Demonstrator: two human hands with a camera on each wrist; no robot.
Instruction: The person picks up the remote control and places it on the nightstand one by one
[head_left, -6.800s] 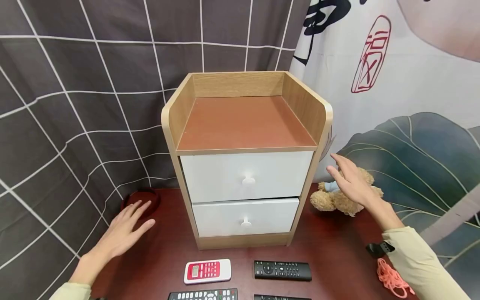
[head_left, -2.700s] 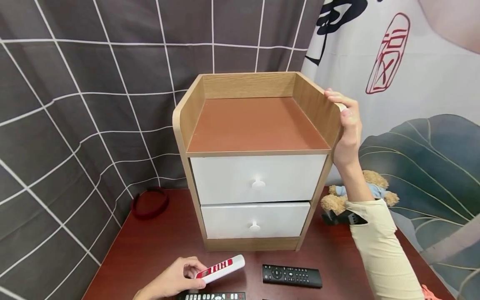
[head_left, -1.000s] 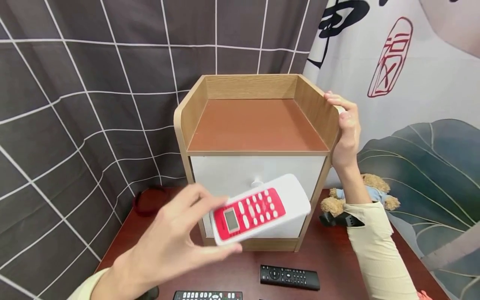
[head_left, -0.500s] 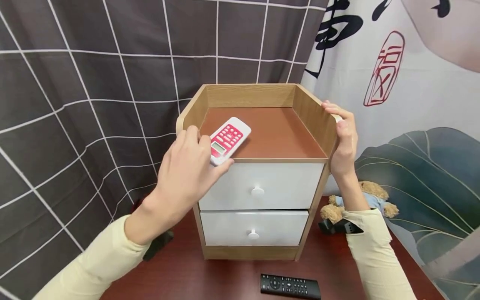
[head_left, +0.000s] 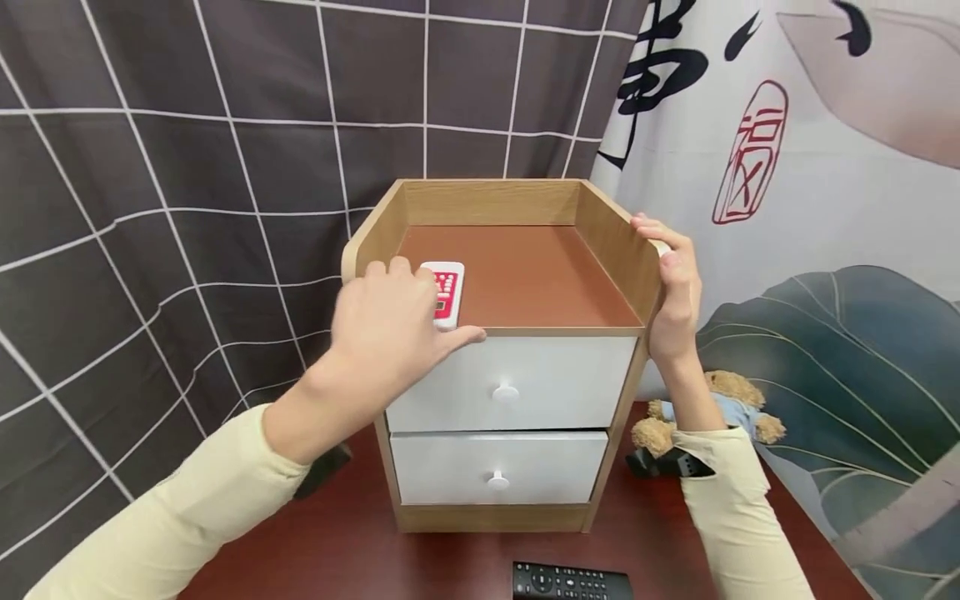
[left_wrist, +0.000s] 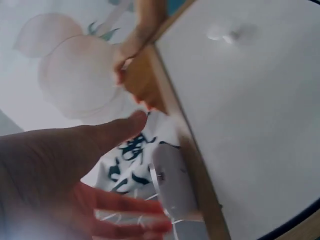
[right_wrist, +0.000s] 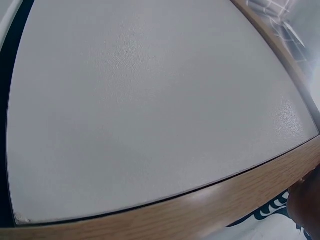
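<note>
- The left hand (head_left: pixel 386 325) is held at the front left of a wooden cabinet (head_left: pixel 491 202), its thumb stretched out clear and its fingers extended, as caught in the left wrist view; nothing is seen clasped between them.
- A white remote control (head_left: pixel 450 293) with a red keypad panel is shown keys up at the front left of the brown top shelf (head_left: pixel 532 275), just beside those fingers and partly hidden by the hand; whether it is touched by the blurred fingertips, or lies fully flat, cannot be told.
- The cabinet's right side panel (head_left: pixel 618 242) is gripped near its front by the right hand (head_left: pixel 673 292), the fingers curled over the upper edge.
- Both arms are covered by pale sleeves (head_left: pixel 187 492).
- Below the shelf, two white drawers (head_left: pixel 442 392) are stacked, each fitted with a white knob (head_left: pixel 506 392).
- In front of the cabinet, a black remote control (head_left: pixel 570 581) is seen on the dark red table (head_left: pixel 442 567), cut off by the frame's lower edge.
- To the right, a plush bear (head_left: pixel 738 412) dressed in blue is partly hidden by the right arm.
- The scene is backed by a grey curtain (head_left: pixel 262 158) with white grid lines and a white printed curtain (head_left: pixel 675 183).
</note>
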